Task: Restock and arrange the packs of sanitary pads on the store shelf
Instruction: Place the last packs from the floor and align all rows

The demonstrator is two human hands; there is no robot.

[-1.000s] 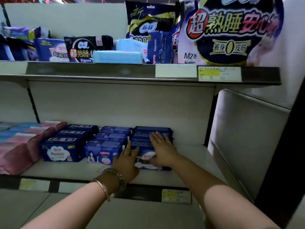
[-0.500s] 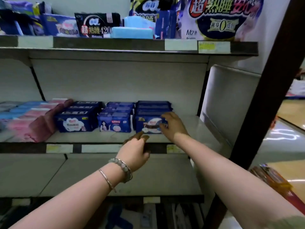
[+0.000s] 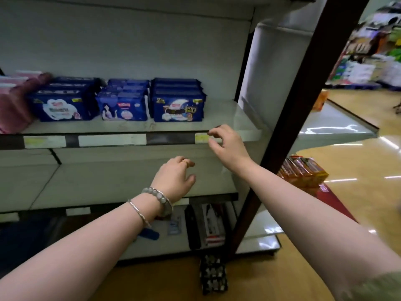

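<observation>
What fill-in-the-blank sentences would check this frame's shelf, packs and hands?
1. The dark blue packs stand in ____ rows on the shelf.
2. The packs at the far left are ____ in colour.
3. The bracelets are on the ____ wrist.
4. Neither the left hand nor the right hand touches a blue ____.

Missing words: three; pink; left; pack.

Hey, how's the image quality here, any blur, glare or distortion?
Head view: wide-angle lens tilts the dark post; far aisle goods are motion-blurred; light streaks glare on the glossy floor; print on the blue packs is soft.
</observation>
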